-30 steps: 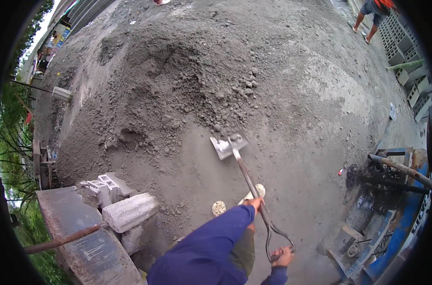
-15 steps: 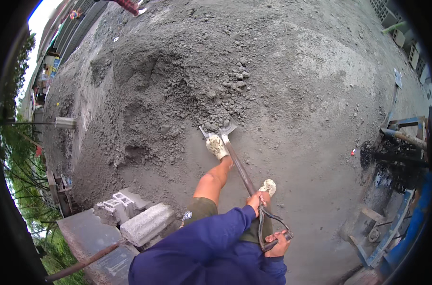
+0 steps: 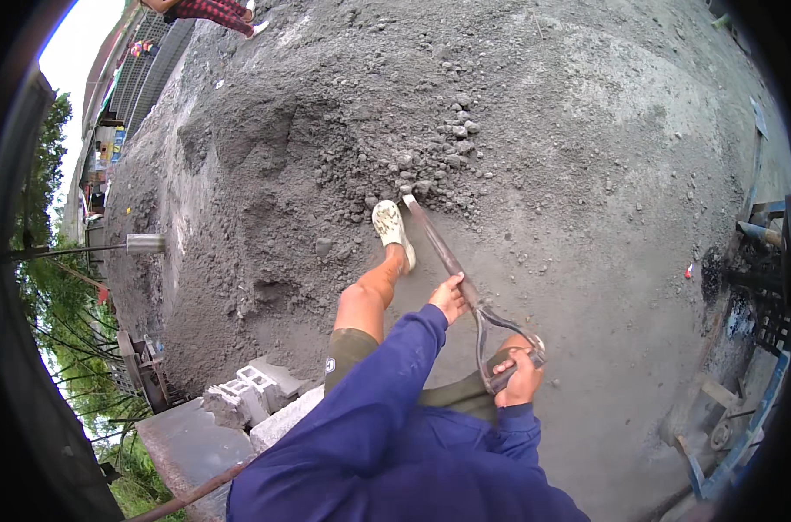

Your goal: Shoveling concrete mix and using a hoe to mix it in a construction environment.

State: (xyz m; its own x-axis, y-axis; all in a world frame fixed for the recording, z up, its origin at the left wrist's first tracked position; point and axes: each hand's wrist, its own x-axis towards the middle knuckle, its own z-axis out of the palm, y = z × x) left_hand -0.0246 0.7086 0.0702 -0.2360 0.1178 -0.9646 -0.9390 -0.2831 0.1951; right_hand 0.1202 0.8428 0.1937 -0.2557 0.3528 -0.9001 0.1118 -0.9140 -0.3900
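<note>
The person's right hand clasps the D-handle of a shovel; farther out, the left hand holds its shaft, apt grips for a seemingly stiff tool. Beyond, at the grey gravel heap, any load on the unseen blade would probably weigh heavy.

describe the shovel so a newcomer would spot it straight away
Find the big grey gravel pile. From its lower right edge, the shovel slants down to the right hand. Its forked, triangular grip sets it apart from the pale shoe beside it.
</note>
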